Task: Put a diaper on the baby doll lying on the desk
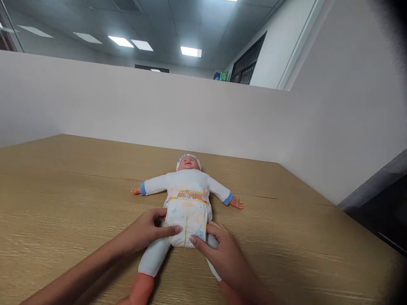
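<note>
A baby doll (188, 179) in a white outfit with blue cuffs and a white cap lies face up on the wooden table, arms spread and legs towards me. Around its hips sits a white diaper (178, 215) with an orange printed waistband and a yellow line down the front. My left hand (152, 228) grips the diaper's left side, thumb across the front and fingers at its edge. On the other side my right hand (221, 250) holds the lower right edge, thumb on the front. The fingertips of both hands are partly hidden behind the diaper and legs.
The wooden table (79, 186) reaches back to a low white wall (143, 108), with another white wall (333, 106) on the right. A dark object (378, 220) with a grey edge stands at the right. Green and blue packages (224, 76) show beyond the low wall.
</note>
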A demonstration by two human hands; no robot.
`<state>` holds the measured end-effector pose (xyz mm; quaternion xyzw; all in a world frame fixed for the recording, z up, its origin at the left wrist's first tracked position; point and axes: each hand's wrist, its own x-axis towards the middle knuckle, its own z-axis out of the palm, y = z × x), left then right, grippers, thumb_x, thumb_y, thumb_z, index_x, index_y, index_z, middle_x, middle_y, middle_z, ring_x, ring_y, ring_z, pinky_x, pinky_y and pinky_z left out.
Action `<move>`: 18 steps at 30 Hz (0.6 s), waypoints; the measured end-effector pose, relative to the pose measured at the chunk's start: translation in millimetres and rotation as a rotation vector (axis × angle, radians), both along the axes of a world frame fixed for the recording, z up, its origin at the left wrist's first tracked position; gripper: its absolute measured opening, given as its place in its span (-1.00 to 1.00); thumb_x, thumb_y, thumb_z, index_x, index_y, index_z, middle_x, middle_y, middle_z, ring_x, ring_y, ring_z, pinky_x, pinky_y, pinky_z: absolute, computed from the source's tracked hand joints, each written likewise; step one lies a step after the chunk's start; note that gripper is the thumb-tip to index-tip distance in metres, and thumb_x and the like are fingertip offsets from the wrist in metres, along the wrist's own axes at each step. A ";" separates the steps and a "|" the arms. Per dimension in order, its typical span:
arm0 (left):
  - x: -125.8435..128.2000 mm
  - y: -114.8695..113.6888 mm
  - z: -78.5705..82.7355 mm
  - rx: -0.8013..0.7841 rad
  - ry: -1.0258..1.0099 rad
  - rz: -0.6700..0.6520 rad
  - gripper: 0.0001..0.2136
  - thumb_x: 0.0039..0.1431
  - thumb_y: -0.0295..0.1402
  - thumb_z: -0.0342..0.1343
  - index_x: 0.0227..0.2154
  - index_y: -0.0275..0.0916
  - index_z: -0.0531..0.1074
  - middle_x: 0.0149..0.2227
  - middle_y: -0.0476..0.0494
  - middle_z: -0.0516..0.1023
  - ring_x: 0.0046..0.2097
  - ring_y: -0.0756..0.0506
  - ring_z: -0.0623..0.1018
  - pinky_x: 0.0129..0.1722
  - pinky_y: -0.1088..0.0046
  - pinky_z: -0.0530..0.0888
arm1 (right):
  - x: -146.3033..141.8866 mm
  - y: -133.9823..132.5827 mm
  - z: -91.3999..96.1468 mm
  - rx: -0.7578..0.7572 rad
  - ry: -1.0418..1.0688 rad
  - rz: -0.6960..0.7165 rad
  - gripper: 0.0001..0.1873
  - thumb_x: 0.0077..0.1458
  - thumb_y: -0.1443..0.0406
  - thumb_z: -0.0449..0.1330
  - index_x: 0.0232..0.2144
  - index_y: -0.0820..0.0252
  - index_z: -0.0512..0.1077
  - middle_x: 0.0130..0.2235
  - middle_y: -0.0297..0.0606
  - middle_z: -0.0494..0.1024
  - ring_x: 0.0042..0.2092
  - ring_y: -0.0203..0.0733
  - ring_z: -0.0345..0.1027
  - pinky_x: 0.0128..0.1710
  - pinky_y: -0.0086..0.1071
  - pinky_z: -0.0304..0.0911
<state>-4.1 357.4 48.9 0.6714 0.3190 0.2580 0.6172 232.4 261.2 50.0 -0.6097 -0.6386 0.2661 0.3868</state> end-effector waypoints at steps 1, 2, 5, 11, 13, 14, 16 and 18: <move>-1.2 1.4 1.6 -0.054 -0.030 -0.036 -0.58 0.20 -0.06 0.42 0.05 -0.13 0.68 0.05 -0.17 0.76 0.12 -0.34 0.69 0.19 0.05 0.57 | 0.5 0.4 -0.4 -0.002 0.026 0.005 -0.82 0.25 0.17 0.37 -0.13 0.00 0.74 -0.09 -0.25 0.75 0.00 0.09 0.58 0.04 -0.14 0.43; -2.6 2.5 2.6 -0.106 -0.068 -0.071 -0.58 0.20 -0.08 0.42 0.07 -0.13 0.67 0.08 -0.17 0.75 0.13 -0.34 0.68 0.22 0.04 0.56 | 1.0 0.8 -1.1 -0.004 0.054 0.010 -0.79 0.25 0.17 0.37 -0.10 0.00 0.74 -0.07 -0.24 0.75 0.02 0.09 0.58 0.08 -0.13 0.43; -6.3 3.9 1.7 -0.217 -0.169 -0.126 -0.55 0.22 -0.11 0.43 0.13 -0.11 0.64 0.17 -0.17 0.71 0.20 -0.32 0.66 0.33 0.03 0.49 | 2.6 2.0 -2.7 -0.021 0.135 0.041 -0.72 0.26 0.15 0.37 -0.02 0.03 0.73 0.03 -0.21 0.75 0.07 0.09 0.59 0.16 -0.10 0.42; -9.4 3.5 -8.9 -0.239 -0.241 -0.118 -0.47 0.24 -0.18 0.46 0.22 -0.18 0.53 0.19 -0.27 0.69 0.26 -0.32 0.63 0.34 0.05 0.50 | 4.6 0.7 0.5 -0.034 0.150 0.073 -0.68 0.26 0.13 0.36 0.00 0.09 0.72 0.05 -0.18 0.75 0.09 0.10 0.59 0.19 -0.11 0.40; -10.8 2.7 -11.1 -0.229 -0.228 -0.078 -0.46 0.20 -0.16 0.48 0.19 -0.21 0.52 0.13 -0.29 0.71 0.20 -0.32 0.65 0.29 0.06 0.53 | 4.3 -0.3 1.4 -0.029 0.133 0.066 -0.68 0.26 0.14 0.36 0.00 0.07 0.72 0.03 -0.20 0.76 0.07 0.09 0.59 0.17 -0.12 0.40; -11.8 2.0 -11.2 -0.225 -0.208 -0.049 -0.45 0.18 -0.14 0.49 0.16 -0.22 0.51 0.09 -0.29 0.73 0.17 -0.32 0.67 0.26 0.07 0.53 | 4.0 -0.6 1.8 -0.029 0.122 0.060 -0.69 0.25 0.15 0.36 0.00 0.06 0.72 0.02 -0.21 0.76 0.05 0.08 0.59 0.15 -0.13 0.40; -14.2 0.2 -9.1 -0.217 -0.147 0.016 -0.44 0.13 -0.09 0.51 0.10 -0.23 0.50 0.00 -0.25 0.75 0.10 -0.30 0.68 0.18 0.11 0.54 | 3.2 -1.3 2.3 -0.032 0.093 0.041 -0.70 0.24 0.15 0.36 -0.03 0.07 0.73 0.00 -0.21 0.76 0.02 0.08 0.59 0.11 -0.14 0.40; -17.1 -2.0 -4.5 -0.215 -0.087 0.065 -0.44 0.08 -0.04 0.53 0.02 -0.22 0.50 -0.07 -0.20 0.74 0.05 -0.28 0.67 0.11 0.18 0.53 | 2.3 -1.7 2.9 -0.037 0.059 0.019 -0.75 0.24 0.16 0.36 -0.10 0.09 0.74 -0.05 -0.20 0.76 -0.01 0.08 0.58 0.06 -0.16 0.38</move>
